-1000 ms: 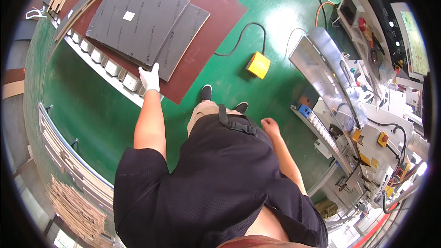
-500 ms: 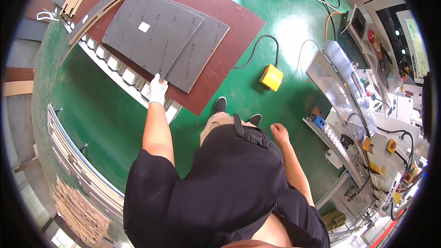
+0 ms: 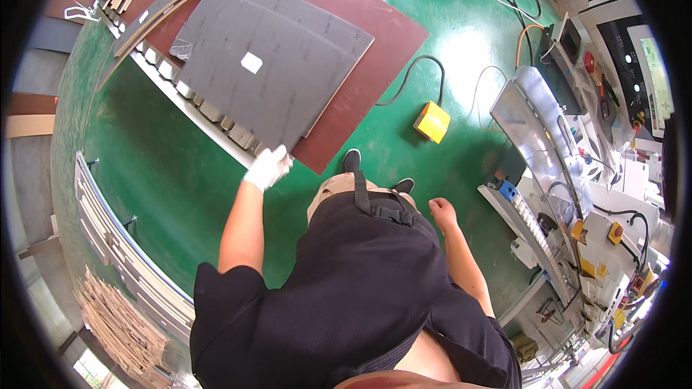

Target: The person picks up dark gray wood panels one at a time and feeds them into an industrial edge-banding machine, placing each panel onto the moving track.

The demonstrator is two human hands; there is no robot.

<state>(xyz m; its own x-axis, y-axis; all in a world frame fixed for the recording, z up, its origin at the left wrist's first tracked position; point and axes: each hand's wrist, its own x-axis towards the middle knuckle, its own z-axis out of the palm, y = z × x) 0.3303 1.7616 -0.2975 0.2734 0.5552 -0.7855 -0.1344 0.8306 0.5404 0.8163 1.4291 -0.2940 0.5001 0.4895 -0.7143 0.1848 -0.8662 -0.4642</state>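
In a white glove, my left hand (image 3: 269, 167) is closed on the near corner of a dark grey board (image 3: 238, 94) with a small white label on it. This board lies flat over a second grey board (image 3: 353, 45), whose right edge shows from under it. Both rest on a larger reddish-brown sheet (image 3: 393, 36). My right hand (image 3: 442, 212) is bare and hangs beside my hip, away from the boards. Its fingers are curled in, and nothing shows in them.
A yellow foot pedal (image 3: 432, 122) with a black cable sits on the green floor. Rollers (image 3: 210, 109) run under the sheet's near left edge. A machine with a metal guard (image 3: 526, 133) stands at right. Narrow strips (image 3: 119, 324) are piled at lower left.
My left hand has drawn the labelled board toward me and slightly right, so it covers more of the board below. My right hand stays by my hip.
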